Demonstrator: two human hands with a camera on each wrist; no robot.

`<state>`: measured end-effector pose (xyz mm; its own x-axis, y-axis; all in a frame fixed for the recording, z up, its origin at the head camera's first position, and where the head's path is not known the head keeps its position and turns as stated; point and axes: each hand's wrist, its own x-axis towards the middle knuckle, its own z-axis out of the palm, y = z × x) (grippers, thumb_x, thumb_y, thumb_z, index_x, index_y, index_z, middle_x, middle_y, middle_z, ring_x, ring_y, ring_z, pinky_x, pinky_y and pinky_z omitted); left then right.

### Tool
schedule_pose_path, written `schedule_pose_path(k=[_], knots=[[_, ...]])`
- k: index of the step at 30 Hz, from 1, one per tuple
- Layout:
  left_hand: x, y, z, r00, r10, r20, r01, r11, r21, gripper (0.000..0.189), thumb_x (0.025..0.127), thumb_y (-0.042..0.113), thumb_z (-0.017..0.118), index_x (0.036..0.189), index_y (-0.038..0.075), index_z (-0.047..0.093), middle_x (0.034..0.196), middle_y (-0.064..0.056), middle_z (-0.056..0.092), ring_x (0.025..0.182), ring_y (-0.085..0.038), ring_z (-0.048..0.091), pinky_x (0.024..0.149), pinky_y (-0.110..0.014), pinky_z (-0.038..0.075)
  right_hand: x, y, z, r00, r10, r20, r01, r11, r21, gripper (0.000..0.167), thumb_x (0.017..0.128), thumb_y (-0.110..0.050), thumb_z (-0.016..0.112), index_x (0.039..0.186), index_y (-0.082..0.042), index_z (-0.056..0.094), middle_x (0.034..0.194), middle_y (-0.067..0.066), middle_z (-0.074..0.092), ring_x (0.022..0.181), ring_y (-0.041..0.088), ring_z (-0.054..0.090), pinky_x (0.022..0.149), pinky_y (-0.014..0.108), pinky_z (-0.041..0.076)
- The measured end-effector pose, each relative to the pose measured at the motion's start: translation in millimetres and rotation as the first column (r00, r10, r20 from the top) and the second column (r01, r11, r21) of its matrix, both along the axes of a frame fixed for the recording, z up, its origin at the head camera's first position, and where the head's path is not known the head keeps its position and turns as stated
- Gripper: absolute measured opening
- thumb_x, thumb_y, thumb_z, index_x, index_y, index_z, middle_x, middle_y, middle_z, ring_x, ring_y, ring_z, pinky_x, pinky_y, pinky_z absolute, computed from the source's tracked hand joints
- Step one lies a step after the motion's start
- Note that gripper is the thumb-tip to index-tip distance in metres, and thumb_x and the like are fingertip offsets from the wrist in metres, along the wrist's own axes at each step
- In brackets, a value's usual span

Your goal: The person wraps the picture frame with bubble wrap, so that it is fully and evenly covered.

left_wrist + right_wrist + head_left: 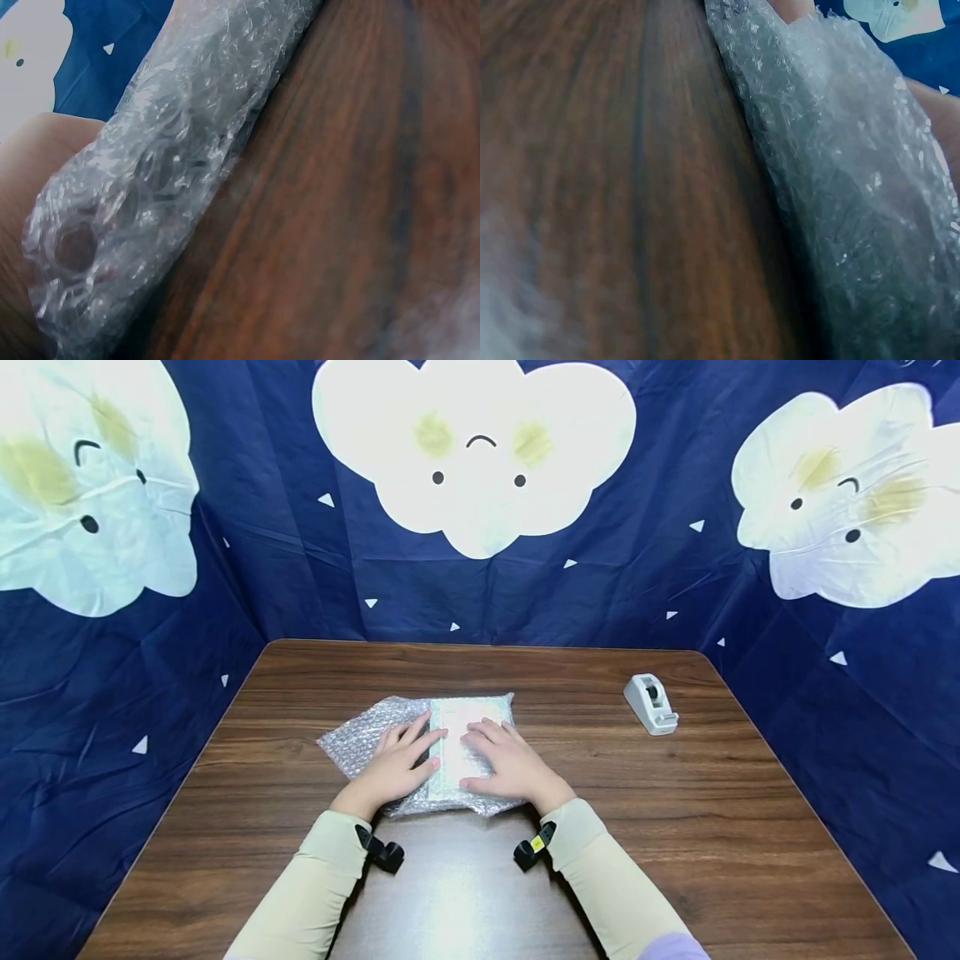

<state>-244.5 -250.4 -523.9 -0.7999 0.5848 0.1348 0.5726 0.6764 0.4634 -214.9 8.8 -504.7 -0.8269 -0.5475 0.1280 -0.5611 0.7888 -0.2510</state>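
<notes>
A sheet of bubble wrap (pixel 363 735) lies on the table with a flat, pale rectangular item (pixel 450 768) at its middle; I cannot tell what kind of thing it is. My left hand (pixel 397 768) rests on the left part of the wrap, fingers spread and reaching to the item's left edge. From the other side my right hand (pixel 506 764) lies over the item's right part, fingers extended. In the left wrist view the crumpled bubble wrap (pixel 172 142) hides most of that hand. Likewise, bubble wrap (pixel 855 172) covers much of the right wrist view.
A white tape dispenser (pixel 651 704) stands toward the back right of the brown wooden table (pixel 300 685). Dark blue cloth (pixel 300 577) printed with white clouds hangs behind and beside the table.
</notes>
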Motion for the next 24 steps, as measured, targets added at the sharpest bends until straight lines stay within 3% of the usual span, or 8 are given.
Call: schedule_pose_path(k=[3, 8, 13, 18, 24], knots=[[-0.9, -1.0, -1.3, 1.000, -0.001, 0.010, 0.001, 1.000, 0.015, 0.053, 0.105, 0.043, 0.047, 0.156, 0.029, 0.041, 0.170, -0.006, 0.012, 0.148, -0.045, 0.020, 0.118, -0.066, 0.006, 0.3, 0, 0.5, 0.999, 0.001, 0.040, -0.002, 0.999, 0.037, 0.086, 0.088, -0.073, 0.053, 0.156, -0.020, 0.040, 0.165, 0.003, 0.031, 0.154, 0.029, 0.017, 0.124, 0.050, 0.007], [-3.3, -7.5, -2.9, 0.999, -0.022, 0.029, 0.021, 0.999, 0.036, 0.053, 0.105, 0.037, 0.048, 0.157, 0.030, 0.040, 0.170, -0.003, 0.012, 0.148, -0.045, 0.020, 0.117, -0.067, 0.007, -0.1, -2, 1.5, 0.998, -0.013, 0.069, 0.007, 0.997, 0.078, 0.088, 0.088, -0.074, 0.052, 0.159, -0.024, 0.036, 0.166, 0.000, 0.027, 0.155, 0.026, 0.013, 0.125, 0.048, 0.005], [-6.0, -19.6, -3.1, 0.998, -0.036, 0.046, 0.035, 0.999, 0.027, 0.065, 0.095, 0.025, 0.052, 0.157, 0.035, 0.037, 0.170, 0.006, 0.012, 0.150, -0.039, 0.019, 0.117, -0.068, 0.011, 0.4, -5, 3.6, 0.997, -0.014, 0.081, 0.008, 0.997, 0.075, 0.086, 0.089, -0.071, 0.055, 0.159, -0.024, 0.036, 0.167, -0.001, 0.026, 0.155, 0.025, 0.013, 0.125, 0.047, 0.003], [-8.8, -22.8, -3.3, 0.997, -0.070, 0.022, 0.070, 0.998, 0.005, 0.070, 0.091, 0.029, 0.055, 0.158, 0.035, 0.036, 0.170, 0.006, 0.013, 0.151, -0.038, 0.020, 0.116, -0.069, 0.014, 2.5, -5, 4.8, 0.996, -0.026, 0.081, 0.019, 0.997, 0.080, 0.085, 0.089, -0.071, 0.055, 0.158, -0.025, 0.037, 0.167, -0.002, 0.025, 0.155, 0.024, 0.013, 0.125, 0.048, 0.004], [-10.5, -21.1, -4.4, 0.997, -0.071, 0.000, 0.071, 0.997, -0.010, 0.073, 0.089, 0.036, 0.061, 0.157, 0.036, 0.037, 0.169, 0.006, 0.015, 0.150, -0.039, 0.023, 0.116, -0.069, 0.016, 3.7, -3, 4.9, 0.996, -0.023, 0.084, 0.017, 0.998, 0.068, 0.086, 0.090, -0.072, 0.053, 0.158, -0.024, 0.037, 0.167, -0.001, 0.025, 0.155, 0.025, 0.013, 0.124, 0.049, 0.004]])
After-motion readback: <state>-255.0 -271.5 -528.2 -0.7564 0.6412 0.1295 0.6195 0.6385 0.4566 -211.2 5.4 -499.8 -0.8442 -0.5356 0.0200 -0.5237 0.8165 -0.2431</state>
